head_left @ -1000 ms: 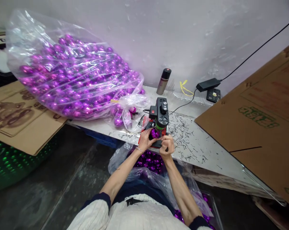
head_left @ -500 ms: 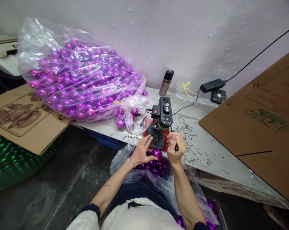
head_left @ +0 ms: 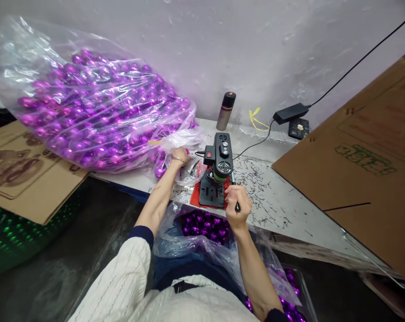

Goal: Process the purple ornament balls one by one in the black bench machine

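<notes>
A small black bench machine [head_left: 218, 166] stands on a red mat at the table's front edge. My right hand [head_left: 235, 206] is closed round its black lever handle, just right of the machine's base. My left hand [head_left: 180, 156] reaches into the mouth of a big clear plastic bag of shiny purple balls [head_left: 98, 112] on the table's left; its fingers are hidden by the plastic. A second open bag of purple balls [head_left: 205, 226] sits in my lap below the table edge.
A spray can [head_left: 225, 111] stands by the wall behind the machine. A black power adapter [head_left: 291, 112] with its cable lies at the back right. Cardboard sheets [head_left: 363, 161] lean on the right and lie on the left. Small dark metal scraps [head_left: 266, 197] litter the table.
My left hand held a purple ball at the machine, brought it down over the lap bag, then reached left into the big bag. The right hand stayed at the lever.
</notes>
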A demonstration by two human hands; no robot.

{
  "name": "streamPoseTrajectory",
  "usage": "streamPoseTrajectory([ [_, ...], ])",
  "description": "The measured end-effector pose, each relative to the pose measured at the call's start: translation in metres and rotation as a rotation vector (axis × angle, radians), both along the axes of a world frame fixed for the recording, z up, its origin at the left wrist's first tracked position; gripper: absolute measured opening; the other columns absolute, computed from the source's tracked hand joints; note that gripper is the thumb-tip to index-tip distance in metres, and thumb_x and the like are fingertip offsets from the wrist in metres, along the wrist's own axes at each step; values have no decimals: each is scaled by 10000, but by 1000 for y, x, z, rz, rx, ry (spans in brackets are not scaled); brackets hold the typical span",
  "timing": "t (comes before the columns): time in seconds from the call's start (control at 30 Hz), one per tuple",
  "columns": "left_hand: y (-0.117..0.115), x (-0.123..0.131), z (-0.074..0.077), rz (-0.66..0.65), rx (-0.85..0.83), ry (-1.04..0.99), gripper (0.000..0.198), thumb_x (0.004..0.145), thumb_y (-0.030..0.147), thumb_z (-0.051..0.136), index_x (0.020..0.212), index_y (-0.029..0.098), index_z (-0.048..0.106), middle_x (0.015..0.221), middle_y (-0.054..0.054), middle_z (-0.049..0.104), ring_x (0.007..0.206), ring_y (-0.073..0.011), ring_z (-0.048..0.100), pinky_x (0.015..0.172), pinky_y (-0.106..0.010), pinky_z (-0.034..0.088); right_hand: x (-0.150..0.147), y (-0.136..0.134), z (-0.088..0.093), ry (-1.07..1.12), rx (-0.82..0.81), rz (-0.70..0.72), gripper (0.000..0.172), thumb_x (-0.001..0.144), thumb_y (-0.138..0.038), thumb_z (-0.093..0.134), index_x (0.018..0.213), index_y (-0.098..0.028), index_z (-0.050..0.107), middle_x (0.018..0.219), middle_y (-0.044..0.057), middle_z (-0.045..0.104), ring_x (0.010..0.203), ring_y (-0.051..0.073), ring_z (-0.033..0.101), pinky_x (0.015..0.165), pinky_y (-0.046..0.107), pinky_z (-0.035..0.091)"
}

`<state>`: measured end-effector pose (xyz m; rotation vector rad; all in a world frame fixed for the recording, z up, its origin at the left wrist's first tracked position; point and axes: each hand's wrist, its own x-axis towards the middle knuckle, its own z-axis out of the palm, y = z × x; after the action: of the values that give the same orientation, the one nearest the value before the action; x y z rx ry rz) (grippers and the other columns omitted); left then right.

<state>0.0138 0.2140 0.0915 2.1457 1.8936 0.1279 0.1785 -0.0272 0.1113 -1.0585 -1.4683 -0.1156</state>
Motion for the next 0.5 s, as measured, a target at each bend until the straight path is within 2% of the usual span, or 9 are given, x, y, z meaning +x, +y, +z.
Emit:
streamPoseTrajectory([
  [0.13, -18, -2, -7, -104, -5, 34, 599, 884, 312, 676, 1455, 189, 542, 1362, -195, 634, 1203, -362, 653, 1016, -429, 505, -1, 1, -1, 14, -1, -3, 287, 957, -79, 446, 715, -226, 499, 713, -5, 584, 681, 134, 585, 631, 284, 446],
  [0.23, -31, 1, -13, -183, 26, -6, 526, 941, 429, 608, 1429, 235, 586, 1429, -184, 583, 1245, -372, 617, 1048, -476, 475, -1, 1, -1, 13, 7, -1, 285, 963, -89, 444, 720, -226, 501, 717, -2, 588, 682, 135, 586, 637, 288, 454],
  [0.37, -35, 0, -18, -190, 57, -199, 380, 1012, 328, 466, 1296, 224, 695, 1325, -133, 676, 1172, -289, 658, 1035, -410, 482, 0, 1, 1, 1, 13, 3, 268, 968, -95, 443, 746, -224, 514, 720, -2, 588, 683, 134, 582, 636, 288, 452],
  [0.43, -32, -4, -21, -168, 56, -259, 353, 985, 290, 520, 1269, 190, 703, 1243, -118, 725, 1147, -257, 669, 1031, -363, 484, 0, 1, 2, 0, 12, 2, 263, 971, -101, 443, 751, -224, 517, 725, 1, 590, 688, 134, 583, 635, 290, 447],
  [0.5, -28, -10, -23, -146, 49, -336, 375, 903, 304, 658, 1241, 147, 703, 1175, -125, 747, 1111, -268, 679, 1006, -360, 500, 0, 2, 2, 6, 16, 2, 270, 976, -116, 438, 741, -226, 514, 725, 5, 592, 696, 138, 588, 639, 295, 447],
])
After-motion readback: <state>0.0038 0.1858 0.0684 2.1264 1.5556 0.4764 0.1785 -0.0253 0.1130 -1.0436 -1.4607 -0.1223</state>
